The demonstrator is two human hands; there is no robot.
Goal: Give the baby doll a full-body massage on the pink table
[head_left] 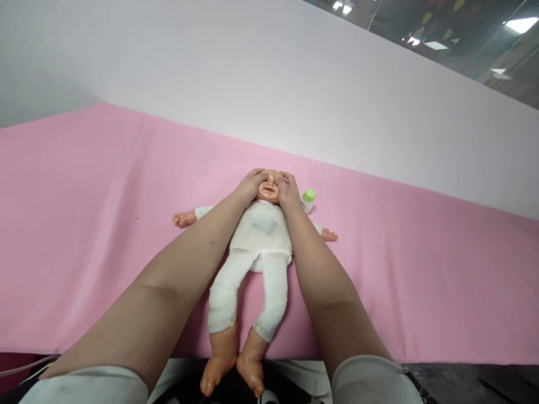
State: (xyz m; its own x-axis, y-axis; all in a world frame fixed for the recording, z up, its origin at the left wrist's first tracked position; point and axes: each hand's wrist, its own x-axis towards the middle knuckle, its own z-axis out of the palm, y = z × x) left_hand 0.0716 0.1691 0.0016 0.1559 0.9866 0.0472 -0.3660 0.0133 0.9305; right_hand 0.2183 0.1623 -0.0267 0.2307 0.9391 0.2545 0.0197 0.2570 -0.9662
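A white wall [236, 73] rises behind a pink cloth [421, 269] that covers the surface before me. On it a doll [260, 230] in white lies face up between my forearms, its long axis running away from me: head [269, 193] at the far end, bare feet [221, 359] nearest me, past the cloth's near edge and slightly to my left. My left hand [249, 187] and right hand [288, 192] frame the head, one at each side, equally near. Both are partly open, fingers curved, thumbs on the upper face; whether they press or merely rest, I cannot tell. A small green-capped bottle [309, 195] stands or leans just beyond my right wrist, by the doll's shoulder.
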